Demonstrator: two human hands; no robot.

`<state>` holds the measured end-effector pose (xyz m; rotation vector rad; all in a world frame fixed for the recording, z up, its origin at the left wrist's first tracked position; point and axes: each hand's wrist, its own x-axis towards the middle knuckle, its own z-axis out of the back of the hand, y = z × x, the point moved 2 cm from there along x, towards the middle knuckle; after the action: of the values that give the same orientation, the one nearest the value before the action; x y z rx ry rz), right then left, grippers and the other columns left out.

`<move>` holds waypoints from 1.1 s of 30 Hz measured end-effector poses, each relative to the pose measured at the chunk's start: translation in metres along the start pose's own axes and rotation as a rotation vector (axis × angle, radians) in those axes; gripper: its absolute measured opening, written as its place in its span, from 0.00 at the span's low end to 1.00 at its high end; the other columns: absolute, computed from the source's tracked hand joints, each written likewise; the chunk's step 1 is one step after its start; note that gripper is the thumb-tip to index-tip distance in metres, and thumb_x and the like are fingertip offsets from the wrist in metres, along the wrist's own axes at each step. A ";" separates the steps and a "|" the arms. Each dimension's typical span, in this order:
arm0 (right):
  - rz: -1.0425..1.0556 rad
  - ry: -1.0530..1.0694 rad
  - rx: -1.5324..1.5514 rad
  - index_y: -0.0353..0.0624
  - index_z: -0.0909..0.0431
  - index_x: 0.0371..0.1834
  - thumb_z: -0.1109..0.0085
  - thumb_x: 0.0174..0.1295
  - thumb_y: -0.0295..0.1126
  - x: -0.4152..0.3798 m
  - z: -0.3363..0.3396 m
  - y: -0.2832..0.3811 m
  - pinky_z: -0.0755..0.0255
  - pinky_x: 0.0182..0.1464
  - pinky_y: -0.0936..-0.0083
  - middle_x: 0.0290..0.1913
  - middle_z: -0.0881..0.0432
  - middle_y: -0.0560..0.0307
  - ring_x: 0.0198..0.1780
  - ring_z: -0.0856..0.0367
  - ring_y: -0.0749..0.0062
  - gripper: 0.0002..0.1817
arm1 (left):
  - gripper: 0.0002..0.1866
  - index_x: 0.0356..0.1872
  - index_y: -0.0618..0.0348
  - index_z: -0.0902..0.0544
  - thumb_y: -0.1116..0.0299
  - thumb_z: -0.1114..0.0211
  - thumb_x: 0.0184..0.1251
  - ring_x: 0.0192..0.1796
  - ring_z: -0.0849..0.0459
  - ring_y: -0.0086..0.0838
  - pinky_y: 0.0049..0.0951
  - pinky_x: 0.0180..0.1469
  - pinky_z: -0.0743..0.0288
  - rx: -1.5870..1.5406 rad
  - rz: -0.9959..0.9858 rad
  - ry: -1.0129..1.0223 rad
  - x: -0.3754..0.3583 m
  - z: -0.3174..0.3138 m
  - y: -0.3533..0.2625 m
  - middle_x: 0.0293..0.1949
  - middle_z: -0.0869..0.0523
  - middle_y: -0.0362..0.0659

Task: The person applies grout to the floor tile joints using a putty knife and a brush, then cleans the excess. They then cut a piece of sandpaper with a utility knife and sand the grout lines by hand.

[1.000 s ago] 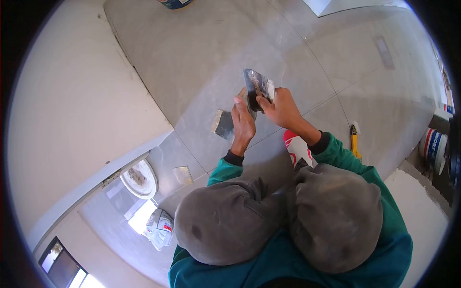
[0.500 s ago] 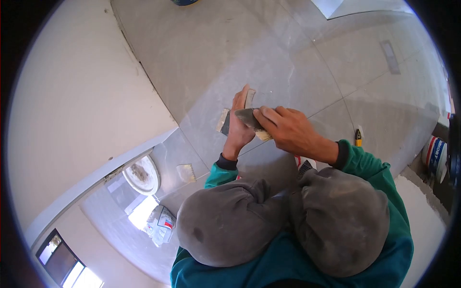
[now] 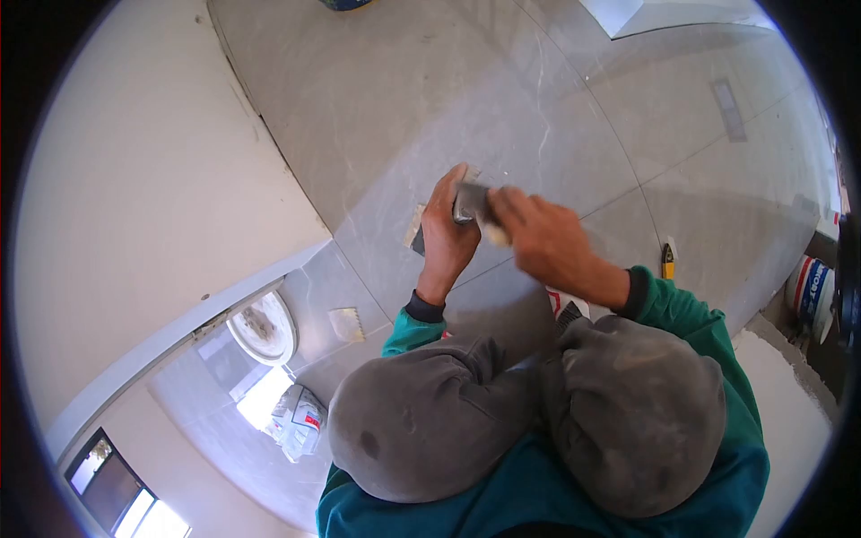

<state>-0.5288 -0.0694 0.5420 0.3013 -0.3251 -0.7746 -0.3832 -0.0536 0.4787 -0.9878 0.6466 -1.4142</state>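
Observation:
My left hand [image 3: 448,233] is raised before my knees, its fingers closed round a flat, dark scraper [image 3: 416,235] with a pale, crusted edge. Most of that scraper is hidden by the palm. My right hand [image 3: 556,240], blurred by motion, grips a putty knife [image 3: 473,201] with a dark grey blade and a yellowish part near the fingers. The blade lies against or just over the left hand's fingers; exact contact cannot be made out.
Grey floor tiles [image 3: 377,117] spread ahead. A yellow utility knife [image 3: 668,261] lies to the right, near a labelled bucket [image 3: 814,291]. Leftward are a pale notched spreader [image 3: 345,325], a round white container [image 3: 263,328] and a bag [image 3: 298,421]. A white wall [image 3: 170,161] borders the left.
The putty knife's blade has turned and shifted slightly right, over the left fingers. My left fingers have curled in more, and the right hand has moved a little right.

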 end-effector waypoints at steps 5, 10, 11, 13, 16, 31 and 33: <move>-0.166 0.152 -0.074 0.31 0.29 0.45 0.49 0.51 0.26 0.009 -0.021 -0.012 0.24 0.29 0.68 0.39 0.28 0.51 0.32 0.22 0.62 0.17 | 0.25 0.52 0.68 0.28 0.88 0.46 0.47 0.53 0.24 0.48 0.36 0.54 0.29 0.086 -0.037 -0.042 0.000 0.000 -0.007 0.50 0.22 0.55; -0.117 0.012 0.002 0.33 0.29 0.43 0.51 0.53 0.26 0.002 -0.016 -0.011 0.26 0.26 0.66 0.39 0.28 0.49 0.30 0.21 0.60 0.14 | 0.25 0.52 0.66 0.27 0.87 0.45 0.48 0.52 0.24 0.48 0.38 0.52 0.29 0.047 -0.044 -0.036 -0.003 0.003 -0.013 0.50 0.23 0.56; -0.165 0.003 0.039 0.34 0.29 0.43 0.51 0.53 0.26 0.006 -0.018 -0.019 0.26 0.25 0.66 0.40 0.27 0.49 0.31 0.21 0.59 0.14 | 0.25 0.52 0.66 0.27 0.87 0.44 0.48 0.52 0.23 0.48 0.38 0.51 0.29 0.094 -0.086 -0.066 -0.001 0.003 -0.013 0.51 0.23 0.56; -0.173 0.049 0.025 0.35 0.28 0.43 0.51 0.53 0.26 0.002 -0.026 -0.021 0.26 0.26 0.65 0.40 0.27 0.49 0.31 0.21 0.58 0.14 | 0.23 0.52 0.66 0.27 0.84 0.42 0.50 0.48 0.21 0.45 0.35 0.49 0.28 -0.002 -0.032 -0.012 -0.007 0.004 -0.014 0.47 0.21 0.53; -0.189 0.019 0.025 0.36 0.28 0.42 0.49 0.53 0.26 0.008 -0.024 -0.058 0.27 0.28 0.63 0.38 0.26 0.49 0.31 0.21 0.57 0.13 | 0.19 0.52 0.63 0.27 0.76 0.38 0.59 0.39 0.22 0.32 0.28 0.45 0.27 -0.091 -0.021 -0.037 0.002 0.014 -0.006 0.39 0.23 0.43; -0.293 0.136 0.492 0.36 0.33 0.42 0.44 0.54 0.29 0.006 -0.029 -0.004 0.30 0.33 0.60 0.34 0.24 0.40 0.34 0.24 0.45 0.14 | 0.42 0.61 0.66 0.35 0.34 0.67 0.63 0.61 0.32 0.39 0.43 0.64 0.43 -1.677 0.779 0.070 -0.017 -0.016 0.029 0.58 0.29 0.50; -0.418 0.198 0.554 0.37 0.33 0.41 0.43 0.55 0.30 0.010 -0.032 -0.018 0.30 0.33 0.63 0.33 0.25 0.40 0.33 0.23 0.49 0.14 | 0.42 0.57 0.64 0.31 0.33 0.65 0.62 0.58 0.29 0.40 0.45 0.63 0.42 -1.462 0.840 0.019 -0.019 -0.008 0.031 0.55 0.25 0.50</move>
<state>-0.5208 -0.0847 0.5077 0.9846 -0.2881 -1.0475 -0.3764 -0.0397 0.4446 -1.4672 1.9296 -0.0113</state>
